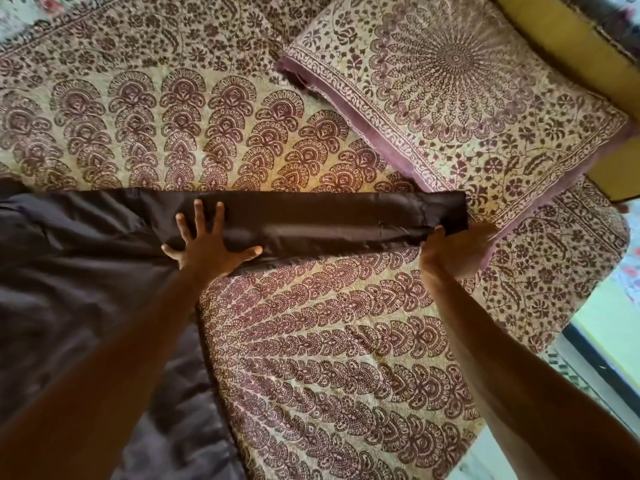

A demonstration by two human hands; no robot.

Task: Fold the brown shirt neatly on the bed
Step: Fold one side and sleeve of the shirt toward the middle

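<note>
Flat and wide, the left grip (207, 244) is being pressed onto the brown shirt (86, 271), its fingers being spread over the sleeve (329, 216) close to where the sleeve meets the body of the garment. The right grip (453, 249) is being closed on the near edge of the same sleeve, just beside the cuff end. Its thumb is being laid on top of the cloth, while the other fingers are being seen only as a blur (how far they reach under the fabric cannot be told). The sleeve is being held out straight between the two grips as a long, narrow band, running from left to right across the bed (329, 341). The body of the shirt is being spread out at the left, reaching down to the lower edge of the view and partly hidden under the left forearm. A patterned bedspread (173, 116) in cream and maroon is being used as the cover beneath the shirt. A pillow (467, 98) in a matching print is being rested on the bed at the upper right, its near corner lying just beside the right grip and the cuff end.
</note>
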